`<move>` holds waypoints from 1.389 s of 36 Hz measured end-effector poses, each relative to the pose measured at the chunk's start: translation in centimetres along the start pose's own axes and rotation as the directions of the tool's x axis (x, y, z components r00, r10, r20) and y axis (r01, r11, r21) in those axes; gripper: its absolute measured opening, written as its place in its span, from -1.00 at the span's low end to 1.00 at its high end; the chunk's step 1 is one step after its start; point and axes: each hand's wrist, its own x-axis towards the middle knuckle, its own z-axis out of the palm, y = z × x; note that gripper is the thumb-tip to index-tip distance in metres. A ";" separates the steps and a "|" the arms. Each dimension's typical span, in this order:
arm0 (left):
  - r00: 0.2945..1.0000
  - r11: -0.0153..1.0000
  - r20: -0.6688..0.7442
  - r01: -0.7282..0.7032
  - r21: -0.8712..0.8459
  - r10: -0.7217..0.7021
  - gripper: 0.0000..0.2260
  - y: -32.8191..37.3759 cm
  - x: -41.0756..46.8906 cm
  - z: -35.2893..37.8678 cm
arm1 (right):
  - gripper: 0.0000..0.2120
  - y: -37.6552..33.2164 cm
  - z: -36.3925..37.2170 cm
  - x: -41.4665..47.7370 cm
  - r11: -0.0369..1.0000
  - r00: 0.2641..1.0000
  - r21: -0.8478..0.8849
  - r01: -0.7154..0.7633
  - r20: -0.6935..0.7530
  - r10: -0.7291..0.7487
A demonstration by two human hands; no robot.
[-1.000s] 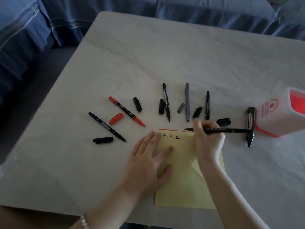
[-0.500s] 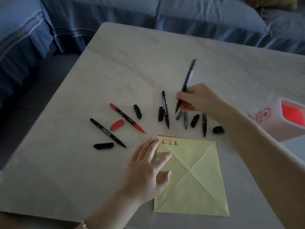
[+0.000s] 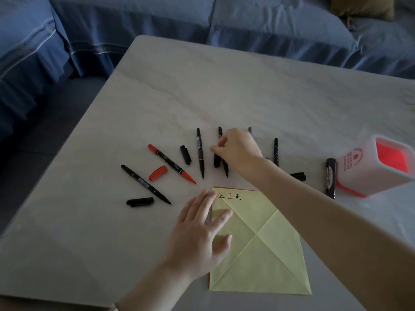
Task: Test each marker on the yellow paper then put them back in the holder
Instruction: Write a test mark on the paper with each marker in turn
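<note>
The yellow paper (image 3: 265,261) lies near the table's front edge, with three small characters written along its top. My left hand (image 3: 199,230) rests flat on its left side, fingers spread. My right hand (image 3: 237,149) reaches over the paper to the row of uncapped markers and pinches a thin black marker (image 3: 225,168), which points at the paper next to a black cap (image 3: 216,161). A red marker (image 3: 171,163) and its red cap (image 3: 157,173) lie to the left. The white-and-red holder (image 3: 359,176) stands tilted at the right.
More black markers (image 3: 200,151) (image 3: 146,184) (image 3: 275,151) and loose caps (image 3: 139,202) (image 3: 185,154) (image 3: 298,176) lie scattered on the pale table (image 3: 224,90). A thick black marker (image 3: 330,178) lies beside the holder. A blue sofa (image 3: 157,21) runs behind and to the left of the table.
My right hand lifted the black marker off the paper, swung it up and left, and now has it low among the row of markers. My left hand stayed on the paper.
</note>
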 end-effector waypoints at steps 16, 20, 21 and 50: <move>1.000 1.000 0.012 0.001 0.004 -0.002 -0.61 0.0 -0.1 -0.2 | -0.66 0.8 -0.8 0.0 0.978 0.971 -0.072 -0.196 0.127 0.204; 1.000 1.000 0.021 0.003 0.013 -0.003 -0.60 0.0 -0.1 -0.3 | -0.67 1.2 -1.9 -0.6 0.950 0.952 0.125 -0.288 0.147 0.269; 1.000 1.000 0.022 0.003 0.016 -0.003 -0.60 0.0 0.0 -0.3 | -0.69 1.3 -2.5 -1.0 0.922 0.945 0.219 -0.318 0.152 0.290; 0.998 0.999 0.048 0.045 -0.010 -0.044 -0.60 0.2 -0.1 -0.4 | -0.76 6.4 2.8 -10.7 0.723 0.842 0.690 -0.031 -0.371 0.390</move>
